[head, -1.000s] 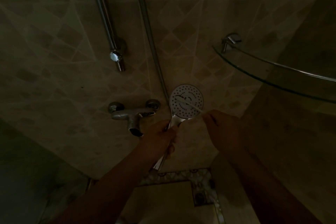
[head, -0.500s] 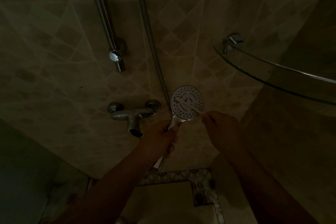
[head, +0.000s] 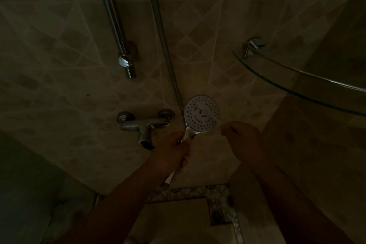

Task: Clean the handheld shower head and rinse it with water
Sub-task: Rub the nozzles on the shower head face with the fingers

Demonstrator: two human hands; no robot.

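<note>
The round white shower head [head: 201,113] faces me, its nozzle face full of small holes. My left hand [head: 172,150] is closed around its chrome handle just below the head. My right hand [head: 243,138] is at the head's lower right edge, fingers pinched on a thin white brush [head: 217,124] that shows only as a pale blur against the rim. The metal hose [head: 164,45] runs up the wall from behind the head. No water is visible. The room is very dark.
A chrome mixer tap [head: 142,125] sticks out of the tiled wall just left of my left hand. A vertical rail [head: 112,16] ends above it. A curved glass corner shelf [head: 297,85] juts out at the right. A floor drain [head: 216,214] lies below.
The white brush lay across the middle of the nozzle face; now it has slid down to the lower right rim with my right hand. My left hand keeps its grip.
</note>
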